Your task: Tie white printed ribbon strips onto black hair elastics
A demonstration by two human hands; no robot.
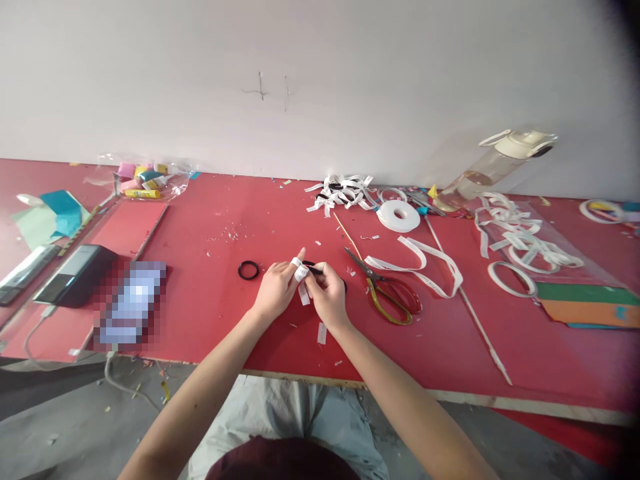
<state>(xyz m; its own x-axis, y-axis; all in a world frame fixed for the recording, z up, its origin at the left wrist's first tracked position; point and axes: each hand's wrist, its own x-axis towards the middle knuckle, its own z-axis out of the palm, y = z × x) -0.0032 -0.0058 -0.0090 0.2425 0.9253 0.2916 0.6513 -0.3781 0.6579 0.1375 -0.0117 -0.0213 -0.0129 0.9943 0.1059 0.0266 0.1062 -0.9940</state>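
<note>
My left hand (277, 288) pinches a short white printed ribbon (301, 273), which loops near its fingertips with one end hanging down. Close against it, my right hand (327, 297) has its fingers closed on a black hair tie (314, 269), partly hidden by the hand. The ribbon crosses the tie between both hands. A second black hair tie (248, 270) lies left of my left hand. Scissors (385, 290) with yellow and red handles rest to the right, beside a long printed ribbon strip (440, 267). A cut ribbon piece (322, 333) lies below my right hand.
Behind my hands sit a pile of ribbon bows (343, 193) and a white tape roll (399, 216). A tilted bottle (493, 170) leans at the wall. On the left are a phone (133, 303), a black box (75, 275) and a clay bag (145, 180). A thin stick (470, 310) lies right.
</note>
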